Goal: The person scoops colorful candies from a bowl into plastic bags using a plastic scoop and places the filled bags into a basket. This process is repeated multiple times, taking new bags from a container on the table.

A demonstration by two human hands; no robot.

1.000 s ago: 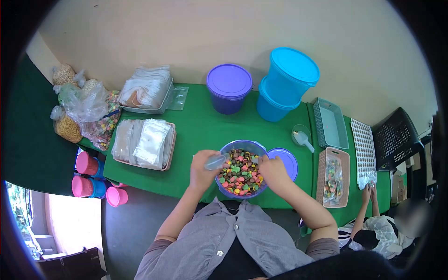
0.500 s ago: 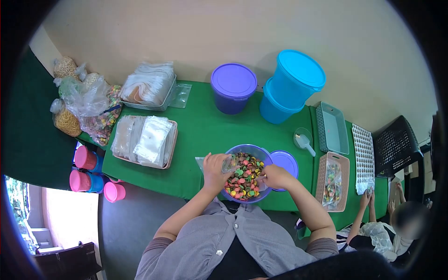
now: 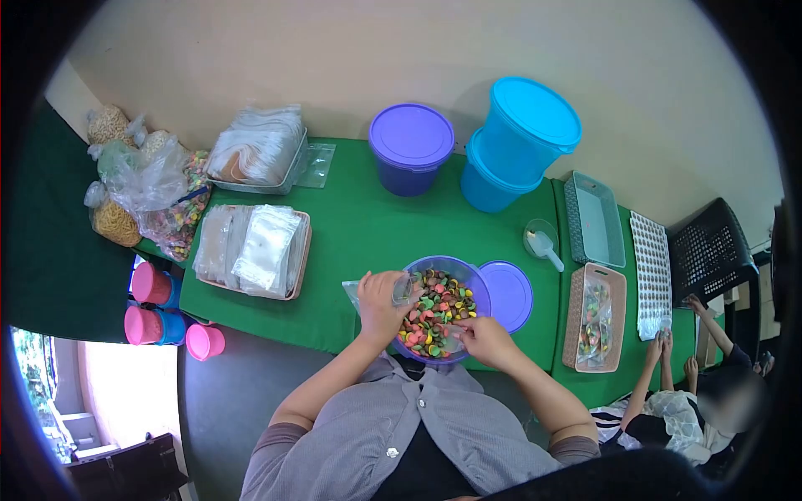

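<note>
A purple tub (image 3: 480,288) full of small colourful pieces (image 3: 439,305) stands at the table's front edge. My left hand (image 3: 383,302) is closed round a clear plastic bag (image 3: 351,292), with a clear round cup or bag mouth (image 3: 404,289) at its fingers over the tub's left side. Over the right side of the tub, my right hand (image 3: 486,341) pinches a clear scoop (image 3: 455,341), its end down among the pieces. A purple lid (image 3: 508,294) lies flat just right of the tub.
Baskets of clear bags (image 3: 305,259) stand left, near filled bags (image 3: 159,200). Lidded purple (image 3: 409,159) and blue buckets (image 3: 522,142) stand behind. To the right are a small bowl with a scoop (image 3: 543,244), a basket of packets (image 3: 616,334), a teal basket (image 3: 597,219) and co-workers' hands (image 3: 660,346).
My right hand has moved slightly left and down, with the scoop lower in the pieces. My left hand stays over the tub's left side. A co-worker's arm at far right has reached toward the black crate.
</note>
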